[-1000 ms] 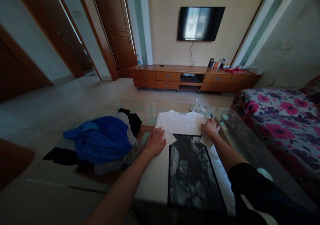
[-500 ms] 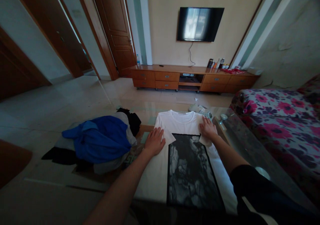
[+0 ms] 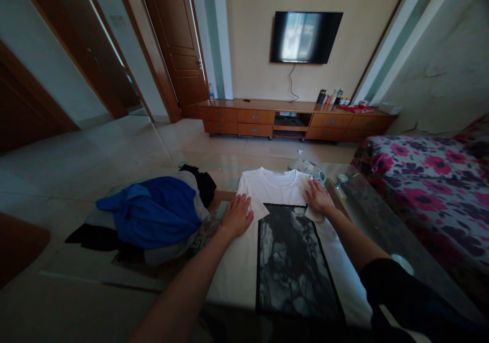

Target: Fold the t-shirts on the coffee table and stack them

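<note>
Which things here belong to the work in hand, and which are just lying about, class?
Work in hand:
white T-shirt with dark print
left hand, at one sleeve
right hand, at the other

Apparently lying about:
blue garment, heaped with others, untouched
water bottle on the cabinet
red item there too

Right forearm (image 3: 353,238) swung outward, black sleeve (image 3: 397,287) farther right, lower

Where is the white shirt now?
In the head view's lower centre, the white shirt lies beneath the left hand and right hand, right of the blue garment.
</note>
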The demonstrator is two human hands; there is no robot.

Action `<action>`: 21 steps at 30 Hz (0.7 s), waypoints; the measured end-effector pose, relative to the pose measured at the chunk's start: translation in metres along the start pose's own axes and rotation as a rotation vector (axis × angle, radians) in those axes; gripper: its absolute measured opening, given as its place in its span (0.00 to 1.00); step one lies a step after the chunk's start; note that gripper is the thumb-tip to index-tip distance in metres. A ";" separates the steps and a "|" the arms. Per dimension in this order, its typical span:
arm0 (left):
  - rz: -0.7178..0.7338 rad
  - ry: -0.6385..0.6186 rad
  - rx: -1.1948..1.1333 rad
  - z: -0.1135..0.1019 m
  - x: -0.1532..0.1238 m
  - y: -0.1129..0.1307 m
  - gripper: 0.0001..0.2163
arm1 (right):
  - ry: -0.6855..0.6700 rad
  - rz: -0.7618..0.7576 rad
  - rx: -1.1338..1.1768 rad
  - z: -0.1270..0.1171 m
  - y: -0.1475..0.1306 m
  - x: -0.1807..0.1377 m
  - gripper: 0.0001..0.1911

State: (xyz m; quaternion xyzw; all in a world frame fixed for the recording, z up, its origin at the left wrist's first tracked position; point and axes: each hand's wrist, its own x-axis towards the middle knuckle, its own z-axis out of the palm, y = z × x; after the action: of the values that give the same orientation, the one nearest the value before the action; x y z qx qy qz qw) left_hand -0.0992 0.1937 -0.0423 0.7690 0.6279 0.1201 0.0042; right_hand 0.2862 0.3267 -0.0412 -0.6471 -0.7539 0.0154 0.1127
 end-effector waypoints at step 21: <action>0.195 -0.051 -0.088 -0.016 -0.032 -0.010 0.25 | -0.179 -0.283 0.128 -0.072 0.070 -0.159 0.21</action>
State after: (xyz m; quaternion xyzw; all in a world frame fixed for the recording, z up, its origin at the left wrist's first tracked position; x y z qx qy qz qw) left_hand -0.1176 0.1627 -0.0341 0.8282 0.5441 0.1278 0.0419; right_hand 0.3893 0.1739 -0.0067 -0.5221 -0.8420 0.1048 0.0871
